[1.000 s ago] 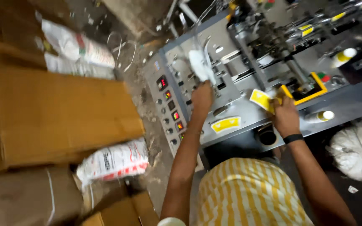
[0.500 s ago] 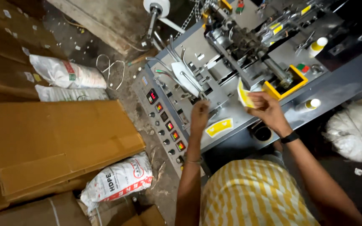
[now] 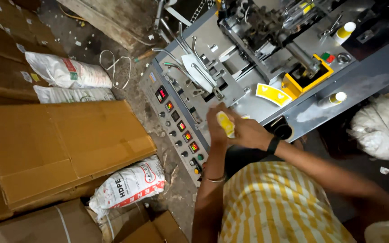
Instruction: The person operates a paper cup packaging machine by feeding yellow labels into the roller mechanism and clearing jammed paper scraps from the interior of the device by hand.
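My left hand (image 3: 215, 122) and my right hand (image 3: 250, 133) are together in front of my chest, over the near edge of a grey packing machine (image 3: 248, 105). Both close on a small yellow and white packet (image 3: 226, 124), which is blurred. A black band sits on my right wrist and a thin bangle on my left forearm. A flat yellow printed piece (image 3: 273, 94) lies on the machine top, just beyond my hands. Behind it stands a yellow holder (image 3: 307, 80).
The machine's control panel (image 3: 178, 128) with red displays and knobs runs left of my hands. Two white bottles (image 3: 344, 31) (image 3: 334, 98) stand on the machine. Cardboard boxes (image 3: 64, 144) and white sacks (image 3: 129, 184) lie at left, a white cloth bundle (image 3: 383, 126) at right.
My left hand left the white guide on the machine and came back toward me. My right hand drew back from the yellow holder; both now meet on the packet.
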